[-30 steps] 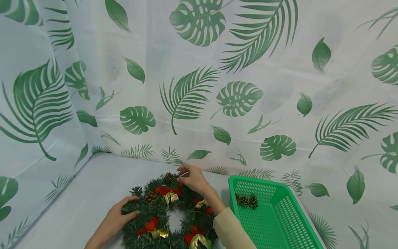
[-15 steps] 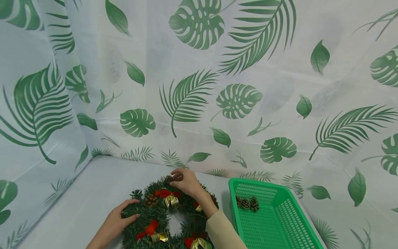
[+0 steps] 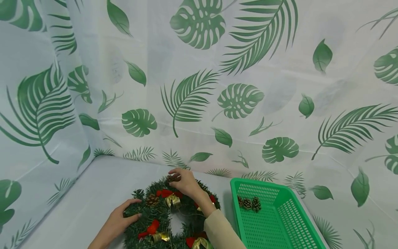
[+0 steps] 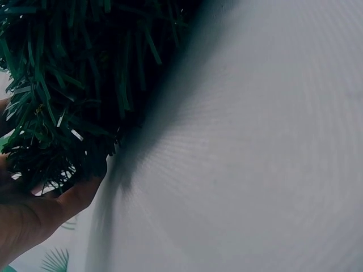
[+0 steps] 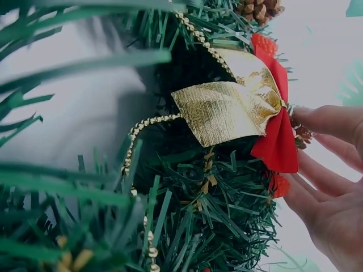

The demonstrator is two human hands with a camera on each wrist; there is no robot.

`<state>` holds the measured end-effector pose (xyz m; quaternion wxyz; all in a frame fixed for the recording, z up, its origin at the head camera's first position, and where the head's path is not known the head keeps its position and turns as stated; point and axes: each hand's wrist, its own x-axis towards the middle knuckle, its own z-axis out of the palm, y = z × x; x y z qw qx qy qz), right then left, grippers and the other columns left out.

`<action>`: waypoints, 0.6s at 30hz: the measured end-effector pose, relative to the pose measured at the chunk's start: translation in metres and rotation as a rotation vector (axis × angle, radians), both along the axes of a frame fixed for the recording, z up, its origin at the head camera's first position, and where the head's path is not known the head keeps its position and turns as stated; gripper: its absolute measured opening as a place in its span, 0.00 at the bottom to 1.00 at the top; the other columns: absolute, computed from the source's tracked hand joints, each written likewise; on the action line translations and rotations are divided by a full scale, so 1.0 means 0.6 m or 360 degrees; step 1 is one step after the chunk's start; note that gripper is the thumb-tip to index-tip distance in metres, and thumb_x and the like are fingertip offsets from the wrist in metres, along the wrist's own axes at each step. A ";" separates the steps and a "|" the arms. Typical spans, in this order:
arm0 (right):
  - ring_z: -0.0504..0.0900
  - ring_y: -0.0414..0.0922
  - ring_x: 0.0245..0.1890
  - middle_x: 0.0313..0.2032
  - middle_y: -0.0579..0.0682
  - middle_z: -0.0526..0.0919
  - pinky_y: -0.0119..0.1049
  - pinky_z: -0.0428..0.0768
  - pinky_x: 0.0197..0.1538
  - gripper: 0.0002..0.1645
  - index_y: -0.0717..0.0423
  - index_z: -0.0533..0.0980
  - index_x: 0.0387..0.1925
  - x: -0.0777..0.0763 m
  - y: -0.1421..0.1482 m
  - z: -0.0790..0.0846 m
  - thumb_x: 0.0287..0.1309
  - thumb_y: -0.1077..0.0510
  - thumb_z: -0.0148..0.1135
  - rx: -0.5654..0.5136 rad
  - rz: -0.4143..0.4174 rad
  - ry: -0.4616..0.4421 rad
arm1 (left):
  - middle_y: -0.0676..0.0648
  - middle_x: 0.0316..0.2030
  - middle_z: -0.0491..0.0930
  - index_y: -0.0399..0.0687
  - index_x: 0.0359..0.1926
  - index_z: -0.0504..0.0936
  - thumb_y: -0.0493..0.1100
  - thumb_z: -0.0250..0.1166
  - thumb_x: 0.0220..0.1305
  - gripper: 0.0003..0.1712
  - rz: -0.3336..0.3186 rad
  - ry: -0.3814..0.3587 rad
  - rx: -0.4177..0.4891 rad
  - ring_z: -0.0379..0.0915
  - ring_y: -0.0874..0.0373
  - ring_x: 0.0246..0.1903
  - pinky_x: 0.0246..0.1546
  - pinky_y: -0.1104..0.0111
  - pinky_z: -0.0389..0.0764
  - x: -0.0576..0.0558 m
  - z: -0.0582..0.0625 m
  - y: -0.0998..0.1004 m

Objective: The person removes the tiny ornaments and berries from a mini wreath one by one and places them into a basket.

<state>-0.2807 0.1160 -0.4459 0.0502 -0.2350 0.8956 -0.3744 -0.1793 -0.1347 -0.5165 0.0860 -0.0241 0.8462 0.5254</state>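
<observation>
A green wreath (image 3: 133, 231) lies on the white desk (image 3: 96, 190), its lower edge running out at 6 o'clock of the head view. The left hand (image 3: 119, 218) holds its rim at 9 o'clock, thumb and fingers curved about the outer greenery. At 12 o'clock the right hand (image 3: 186, 182) pinches a pine cone (image 3: 172, 178) between thumb and fingers — whether the cone touches the greenery, I cannot tell. The right sleeve (image 3: 222, 228) is beige.

A second cone (image 3: 152, 200) sits at 10 o'clock on the ring. Just inside the held one is a red bow (image 3: 166, 192) with gold ribbon (image 3: 172, 200); more bows show at 8 and 4 o'clock, and one at 2 o'clock is partly behind the right forearm. In the right wrist view, a gold bead string (image 5: 136, 129) loops past the bow.

Toward 3 o'clock, apart from the wreath, stands a green basket (image 3: 273, 230) with three cones (image 3: 247, 204) in its 10 o'clock part. Behind everything hangs a white leaf-print sheet (image 3: 199, 138).
</observation>
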 end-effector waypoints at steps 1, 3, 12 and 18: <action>0.87 0.58 0.51 0.52 0.62 0.85 0.45 0.88 0.46 0.21 0.57 0.80 0.59 0.000 0.000 -0.001 0.65 0.63 0.69 0.0005 0.0002 0.0006 | 0.29 0.70 0.68 0.46 0.67 0.77 0.52 0.73 0.63 0.34 -0.0001 0.0000 0.0004 0.59 0.24 0.70 0.57 0.32 0.73 0.000 0.000 0.000; 0.87 0.57 0.51 0.52 0.62 0.85 0.45 0.88 0.45 0.21 0.57 0.80 0.59 -0.001 -0.001 -0.001 0.65 0.64 0.69 0.0013 0.0004 0.0014 | 0.30 0.71 0.68 0.47 0.67 0.77 0.52 0.73 0.63 0.34 0.0000 -0.0003 0.0019 0.59 0.24 0.70 0.57 0.33 0.73 0.001 0.000 0.000; 0.87 0.57 0.51 0.52 0.62 0.86 0.45 0.88 0.46 0.19 0.59 0.81 0.58 -0.003 0.001 0.000 0.68 0.64 0.65 0.0031 -0.0002 0.0035 | 0.30 0.71 0.68 0.47 0.67 0.77 0.52 0.73 0.64 0.34 0.0005 -0.0008 0.0031 0.59 0.25 0.70 0.57 0.34 0.74 0.001 0.000 0.000; 0.87 0.58 0.50 0.52 0.62 0.86 0.42 0.88 0.45 0.18 0.59 0.81 0.58 -0.006 0.006 0.004 0.68 0.63 0.66 0.0025 -0.0016 0.0055 | 0.30 0.71 0.68 0.48 0.67 0.77 0.52 0.74 0.63 0.33 0.0009 -0.0004 0.0023 0.59 0.24 0.70 0.56 0.34 0.74 0.001 -0.002 0.000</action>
